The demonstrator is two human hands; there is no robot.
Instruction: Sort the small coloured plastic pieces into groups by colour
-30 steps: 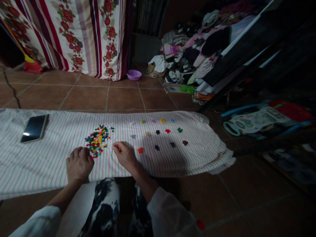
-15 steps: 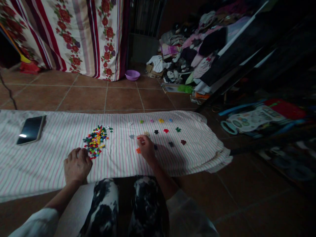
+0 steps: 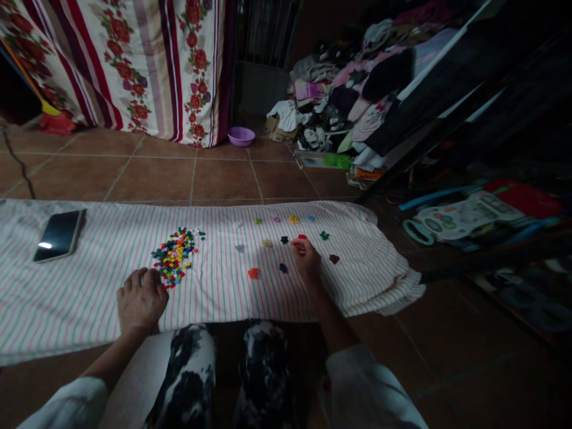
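My left hand (image 3: pixel 142 299) rests on the striped cloth at the lower edge of a mixed pile of small coloured pieces (image 3: pixel 175 256), fingers apart. My right hand (image 3: pixel 307 260) is pinched on a small red piece (image 3: pixel 295 242), just beside the red cluster (image 3: pixel 302 237). Around it lie small single-colour clusters: black (image 3: pixel 284 240), beige (image 3: pixel 267 243), dark blue (image 3: pixel 283 268), orange (image 3: pixel 253 273), grey (image 3: pixel 240 248), green (image 3: pixel 324 236) and brown (image 3: pixel 334 259). Farther back are a lime cluster (image 3: pixel 258 221), a pink one (image 3: pixel 276 220), a yellow one (image 3: pixel 294 219) and a light blue one (image 3: pixel 310 218).
A phone (image 3: pixel 59 236) lies on the left of the striped cloth (image 3: pixel 214 298). Beyond, on the tiled floor, stand a purple basin (image 3: pixel 241 136) and a heap of clothes (image 3: pixel 344 95). A floral curtain (image 3: pixel 156 71) hangs at the back left.
My right hand has moved right, from beside the beige and grey clusters to the red cluster, with the red piece in its fingers. My left hand has stayed by the pile.
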